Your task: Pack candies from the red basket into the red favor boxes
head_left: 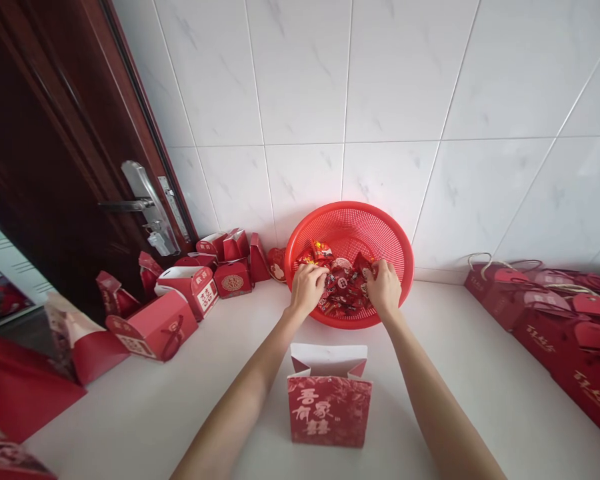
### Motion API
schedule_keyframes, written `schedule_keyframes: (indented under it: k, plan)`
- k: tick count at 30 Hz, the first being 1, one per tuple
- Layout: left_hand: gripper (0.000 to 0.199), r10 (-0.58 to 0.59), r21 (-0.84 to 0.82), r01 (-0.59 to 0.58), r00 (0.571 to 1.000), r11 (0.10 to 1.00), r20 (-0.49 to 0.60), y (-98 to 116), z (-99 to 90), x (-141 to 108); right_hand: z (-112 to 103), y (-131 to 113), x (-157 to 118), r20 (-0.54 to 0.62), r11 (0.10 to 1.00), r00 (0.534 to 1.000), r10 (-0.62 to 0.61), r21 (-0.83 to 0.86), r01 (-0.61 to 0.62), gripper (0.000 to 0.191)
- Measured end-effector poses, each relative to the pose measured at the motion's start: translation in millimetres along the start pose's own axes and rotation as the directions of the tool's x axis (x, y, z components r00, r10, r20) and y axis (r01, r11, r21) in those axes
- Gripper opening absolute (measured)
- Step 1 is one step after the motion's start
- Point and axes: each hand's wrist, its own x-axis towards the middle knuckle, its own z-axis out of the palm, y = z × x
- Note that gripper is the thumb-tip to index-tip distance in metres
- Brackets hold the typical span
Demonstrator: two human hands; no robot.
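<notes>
A red plastic mesh basket stands tilted toward me against the tiled wall, with several red-wrapped candies heaped in its lower part. My left hand reaches over the left side of the heap, its fingers curled together; what they grip is hidden. On the right of the heap, my right hand has its thumb and fingers closed at a dark red wrapped candy. Between my forearms an upright red gift box with white characters stands with its top open.
Red gift boxes of several shapes line the left side of the white table, by a dark wooden door with a metal handle. Along the right edge stand red paper bags with rope handles, holding more red packages.
</notes>
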Motion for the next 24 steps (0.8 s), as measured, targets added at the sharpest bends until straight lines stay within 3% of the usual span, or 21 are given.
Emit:
schedule_keyframes:
  k: [3, 5, 9, 12, 14, 17, 24]
  plan:
    - [0.023, 0.035, 0.015, -0.036, 0.999, 0.999, 0.032, 0.4, 4.7, -2.4, 1.1, 1.3, -0.1, 0.035, 0.998, 0.998, -0.060, 0.004, 0.060, 0.027]
    - [0.024, 0.027, -0.006, -0.027, 1.000, 1.000, 0.014, -0.8, 6.8, -2.8, 1.4, 0.9, -0.5, 0.102, 0.985, 0.980, -0.171, 0.021, 0.170, 0.031]
    - [0.022, -0.017, -0.046, 0.015, 0.999, 0.999, -0.042, -3.7, 7.1, -1.6, 5.9, -3.9, -4.8, 0.311, 0.910, 0.857, -0.411, 0.075, 0.409, 0.040]
    - [0.021, -0.032, -0.064, 0.029, 0.999, 0.998, -0.042, -3.9, 4.7, -0.7, 14.2, -9.3, -11.3, 0.426, 0.874, 0.782, -0.456, 0.048, 0.483, 0.041]
    - [0.020, -0.033, -0.074, 0.030, 0.999, 0.997, -0.035, -3.0, 2.9, -0.4, 19.2, -12.5, -15.4, 0.466, 0.867, 0.765, -0.445, 0.009, 0.499, 0.038]
    - [0.020, -0.039, -0.082, 0.036, 0.999, 0.996, -0.036, -1.7, 1.3, -0.5, 22.6, -15.9, -19.1, 0.477, 0.876, 0.780, -0.405, -0.043, 0.481, 0.041]
    - [0.020, -0.064, -0.098, 0.057, 0.996, 0.994, -0.067, -5.8, -1.3, -1.4, 20.9, -16.6, -19.1, 0.390, 0.942, 0.876, -0.283, -0.060, 0.331, 0.046]
